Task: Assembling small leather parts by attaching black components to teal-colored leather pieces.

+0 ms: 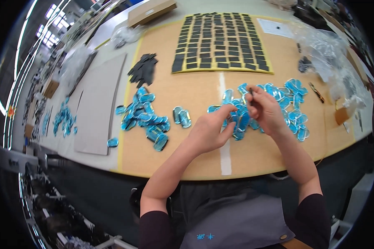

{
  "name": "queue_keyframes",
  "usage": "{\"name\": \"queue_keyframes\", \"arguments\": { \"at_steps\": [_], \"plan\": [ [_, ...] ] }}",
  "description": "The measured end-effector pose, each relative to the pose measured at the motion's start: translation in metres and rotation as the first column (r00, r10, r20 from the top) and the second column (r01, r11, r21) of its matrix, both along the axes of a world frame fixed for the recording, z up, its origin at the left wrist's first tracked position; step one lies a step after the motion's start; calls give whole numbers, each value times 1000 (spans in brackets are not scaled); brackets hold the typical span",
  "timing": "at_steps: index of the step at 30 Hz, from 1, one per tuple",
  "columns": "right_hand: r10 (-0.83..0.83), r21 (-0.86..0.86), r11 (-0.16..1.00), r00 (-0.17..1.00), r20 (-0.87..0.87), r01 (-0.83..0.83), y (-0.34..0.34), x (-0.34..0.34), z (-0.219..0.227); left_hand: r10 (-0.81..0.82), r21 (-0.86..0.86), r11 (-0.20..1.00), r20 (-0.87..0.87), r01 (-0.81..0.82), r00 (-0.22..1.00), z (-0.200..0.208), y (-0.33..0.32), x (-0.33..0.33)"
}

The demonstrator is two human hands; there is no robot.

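Note:
My right hand (265,108) is raised over a spread pile of blue oval pieces (294,118), each glossy with a pale rim. Between its thumb and fingertips it pinches a small dark strip (251,93). Left of it, my left hand (212,129) curls at the near-left edge of the same pile, thumb and forefinger bent around a blue oval piece (238,126); the fingers partly hide the contact. Beside my left hand lies a pair of blue oval pieces (181,117) with dark edges. Farther left is a heap of similar blue pieces (145,116).
At the back, a yellow-edged board (220,69) carries rows of black rectangles. A stack of loose black strips (143,69) lies left of it. A grey flat board (97,108) rests on the left. At right are clear plastic bags (332,54) and an orange-and-black cutter (316,92).

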State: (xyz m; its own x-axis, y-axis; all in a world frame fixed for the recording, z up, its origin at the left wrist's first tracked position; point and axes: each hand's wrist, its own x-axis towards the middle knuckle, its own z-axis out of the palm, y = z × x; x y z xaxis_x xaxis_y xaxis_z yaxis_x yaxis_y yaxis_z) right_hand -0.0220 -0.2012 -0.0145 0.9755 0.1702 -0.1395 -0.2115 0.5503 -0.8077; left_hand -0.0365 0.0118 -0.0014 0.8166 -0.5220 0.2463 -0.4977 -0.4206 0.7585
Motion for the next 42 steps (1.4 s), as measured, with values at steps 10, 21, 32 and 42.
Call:
{"name": "queue_keyframes", "arguments": {
  "at_steps": [10, 21, 32, 42],
  "plan": [
    [139, 55, 989, 988, -64, -136, 8, 1, -5, 561, 525, 649, 158, -550, 813, -12, 123, 52],
    [253, -352, 912, 964, 81, -210, 24, -21, 8, 479, 438, 835, -283, -332, 831, -5, 96, 50],
    [198, -520, 853, 949, 246, -44, 39, -29, -7, -159, -475, 854, -629, -214, 761, 3, 45, 28],
    [362, -80, 928, 932, -26, -363, 28, -23, -3, -407, -715, 660, -598, -230, 691, 1, 24, 15]
  ]
}}
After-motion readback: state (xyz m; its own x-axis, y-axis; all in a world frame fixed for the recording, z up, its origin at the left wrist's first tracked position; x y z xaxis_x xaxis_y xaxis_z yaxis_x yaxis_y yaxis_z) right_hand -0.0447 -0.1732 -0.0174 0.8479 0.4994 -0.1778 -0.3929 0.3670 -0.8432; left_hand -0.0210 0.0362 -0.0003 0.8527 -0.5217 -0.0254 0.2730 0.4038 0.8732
